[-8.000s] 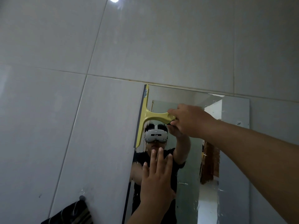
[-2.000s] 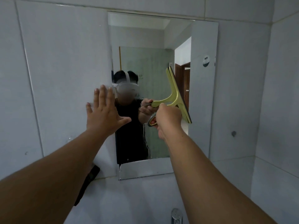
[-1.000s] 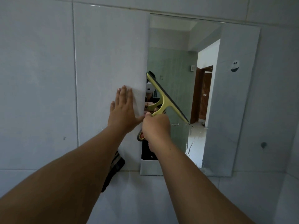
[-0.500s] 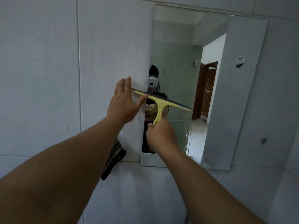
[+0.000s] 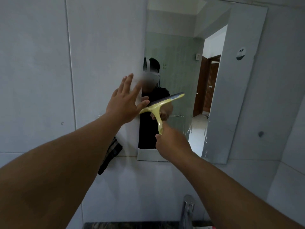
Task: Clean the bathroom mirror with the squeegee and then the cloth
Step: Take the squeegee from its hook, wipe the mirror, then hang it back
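The mirror [image 5: 181, 63] hangs on the tiled wall ahead, with water streaks near its lower right. My right hand [image 5: 171, 142] grips the handle of the yellow squeegee [image 5: 158, 106], whose dark blade lies roughly level against the lower left of the glass, its right end a little higher. My left hand [image 5: 125, 100] is spread flat on the wall tile at the mirror's left edge, thumb touching the blade's left end. A dark striped cloth [image 5: 110, 154] hangs on the wall below my left forearm, partly hidden by it.
A chrome tap [image 5: 188, 210] rises at the bottom, right of centre, above a dark basin edge. A small round sticker [image 5: 240, 54] sits on the mirror's upper right. A wall corner runs down the far right.
Over eight seconds the squeegee went from upright at the mirror's top left to level across the lower left. In the last half second the blade tilted right end up and dropped lower.
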